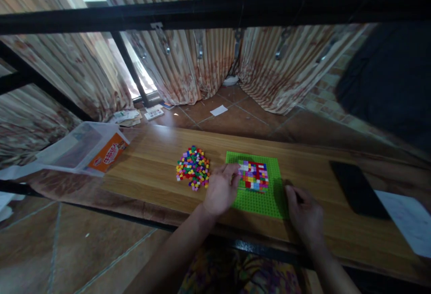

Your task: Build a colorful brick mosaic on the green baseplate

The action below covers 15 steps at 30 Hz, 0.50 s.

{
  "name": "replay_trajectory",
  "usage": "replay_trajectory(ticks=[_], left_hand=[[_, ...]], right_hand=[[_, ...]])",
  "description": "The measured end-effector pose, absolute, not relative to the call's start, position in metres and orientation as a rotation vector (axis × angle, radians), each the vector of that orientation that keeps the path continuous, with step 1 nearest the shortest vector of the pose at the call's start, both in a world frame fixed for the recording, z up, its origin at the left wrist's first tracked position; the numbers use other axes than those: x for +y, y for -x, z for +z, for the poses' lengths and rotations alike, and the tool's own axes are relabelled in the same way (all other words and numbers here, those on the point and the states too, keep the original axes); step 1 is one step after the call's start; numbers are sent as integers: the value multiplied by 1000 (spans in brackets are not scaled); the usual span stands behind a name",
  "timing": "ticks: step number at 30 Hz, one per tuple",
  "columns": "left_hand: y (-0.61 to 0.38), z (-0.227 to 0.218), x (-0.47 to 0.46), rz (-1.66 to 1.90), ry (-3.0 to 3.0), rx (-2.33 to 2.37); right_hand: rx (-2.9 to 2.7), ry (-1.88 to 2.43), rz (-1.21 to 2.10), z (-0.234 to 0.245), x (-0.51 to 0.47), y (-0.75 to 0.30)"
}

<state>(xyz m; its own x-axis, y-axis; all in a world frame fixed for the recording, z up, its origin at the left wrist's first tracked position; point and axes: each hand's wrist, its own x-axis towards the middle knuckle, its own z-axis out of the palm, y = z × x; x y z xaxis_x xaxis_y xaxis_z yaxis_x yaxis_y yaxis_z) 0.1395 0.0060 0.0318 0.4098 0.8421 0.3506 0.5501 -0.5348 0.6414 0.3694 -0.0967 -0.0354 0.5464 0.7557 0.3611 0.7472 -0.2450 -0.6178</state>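
Note:
A green baseplate (261, 202) lies on the wooden table (151, 168), with a patch of small coloured bricks (254, 175) pressed onto its far half. A loose heap of coloured bricks (193, 168) sits just left of it. My left hand (220, 188) rests on the plate's left edge, fingers curled and pinched at the left side of the brick patch; what they pinch is too small to name. My right hand (303, 213) lies at the plate's right edge with fingers curled against the table, holding the plate's edge.
A clear plastic box (76, 148) with an orange label lies tipped at the table's left end. A black phone (357, 188) and a white sheet (404, 222) lie at the right. A black metal frame (215, 11) crosses above. Papers lie on the tiled floor by the curtains.

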Motion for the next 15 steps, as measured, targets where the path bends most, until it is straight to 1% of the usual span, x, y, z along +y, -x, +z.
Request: replay_trajectory(ticks=[9, 15], left_hand=[[-173, 36, 8, 644, -2535, 1094], [-182, 36, 8, 544, -2613, 1146]], right_hand=[[-1216, 1984, 31, -31, -95, -367], [-1204, 1993, 43, -27, -94, -364]])
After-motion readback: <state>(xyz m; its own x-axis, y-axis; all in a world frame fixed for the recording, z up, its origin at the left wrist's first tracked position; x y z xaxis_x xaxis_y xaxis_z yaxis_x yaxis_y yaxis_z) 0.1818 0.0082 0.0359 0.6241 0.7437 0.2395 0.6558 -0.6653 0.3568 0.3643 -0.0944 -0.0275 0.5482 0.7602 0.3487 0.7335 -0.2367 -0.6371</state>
